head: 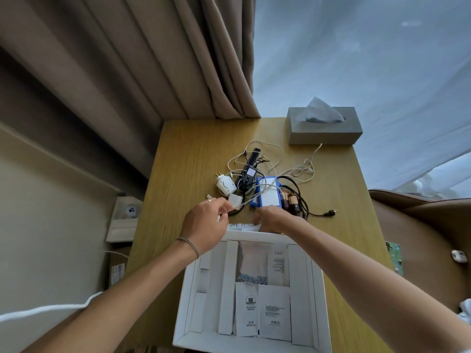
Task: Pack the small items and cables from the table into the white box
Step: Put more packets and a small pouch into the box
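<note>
Wood table point(193, 159) mid-frame, curtain point(153, 59) upper left; left hand point(204, 222) pinches white adapter point(235, 201), right hand point(274, 220) grips paper point(248, 227) above box point(318, 289).

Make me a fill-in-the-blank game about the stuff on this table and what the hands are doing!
1. The tissue box sits at the far ____ corner of the table.
2. The left hand pinches a small ____ square piece.
3. The white box nearest the person is ____, with paper packets inside.
4. The batteries lie just right of the ____ case.

Missing words: right; white; open; blue
</note>
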Motion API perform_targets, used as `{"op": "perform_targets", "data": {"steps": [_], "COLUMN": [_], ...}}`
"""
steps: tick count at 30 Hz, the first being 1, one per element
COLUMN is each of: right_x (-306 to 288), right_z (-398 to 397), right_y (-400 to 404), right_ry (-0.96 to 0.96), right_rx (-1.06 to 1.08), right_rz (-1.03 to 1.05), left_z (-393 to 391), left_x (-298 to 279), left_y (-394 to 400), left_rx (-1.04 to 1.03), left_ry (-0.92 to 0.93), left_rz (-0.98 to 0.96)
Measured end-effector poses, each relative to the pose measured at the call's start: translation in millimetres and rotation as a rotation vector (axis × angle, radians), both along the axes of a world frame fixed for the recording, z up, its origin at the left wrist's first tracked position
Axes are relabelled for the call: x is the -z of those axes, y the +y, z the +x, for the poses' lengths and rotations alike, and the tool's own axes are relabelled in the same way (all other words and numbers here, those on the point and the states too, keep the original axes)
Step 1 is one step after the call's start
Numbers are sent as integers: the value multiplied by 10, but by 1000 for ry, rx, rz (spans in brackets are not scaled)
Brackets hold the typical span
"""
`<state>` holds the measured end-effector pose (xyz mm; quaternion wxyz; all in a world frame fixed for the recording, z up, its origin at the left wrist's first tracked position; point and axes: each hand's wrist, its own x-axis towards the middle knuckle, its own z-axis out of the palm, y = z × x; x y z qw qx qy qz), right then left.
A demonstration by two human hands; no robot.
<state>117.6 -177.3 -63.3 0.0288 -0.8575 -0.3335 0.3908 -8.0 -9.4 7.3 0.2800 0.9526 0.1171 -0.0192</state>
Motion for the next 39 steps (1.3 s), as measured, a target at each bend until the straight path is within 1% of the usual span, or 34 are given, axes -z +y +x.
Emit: {"op": "perform_targets", "data": {"steps": [4,8,11,14,17,19,21,23,24,27,30,33,35,39], "right_x": [-8,-49,-59,-100,-192,-262,-334,-416,-456,-552,-616,-644,-672,-763], "right_z": [23,33,49,65,83,88,65,-5,-40,-135,-198,-262,-311,-433], "right_y": [-22,-79,-201,-358,-512,-598,-676,-740,-765,-789,-784,-813,-831,-843], "right_ry": [-12,-131,-153,-192,-204,-153,-14,194,263,417,510,566,593,646], "right_rx": [-29,-27,-21,50,198,338,552,773,853,1086,1308,1383,1376,1283], "right_rz": [86,160,170,221,305,391,507,647,702,820,833,856,900,1004], "left_z": [37,144,251,362,485,574,655,722,752,843,923,963,985,993], "left_x": [35,79,142,228,324,402,484,566,600,656,697,773,823,837], "left_y": [43,102,156,179,134,84,21,-42,-66,-118,-164,-209,-208,-192], "left_rx": [1,-3,-14,5,52,111,207,312,353,410,470,542,549,531], "left_ry": [59,156,232,315,393,446,501,542,546,522,516,557,581,588], "left_rz": [2,-3,8,22,16,30,79,190,265,465,587,672,654,561]}}
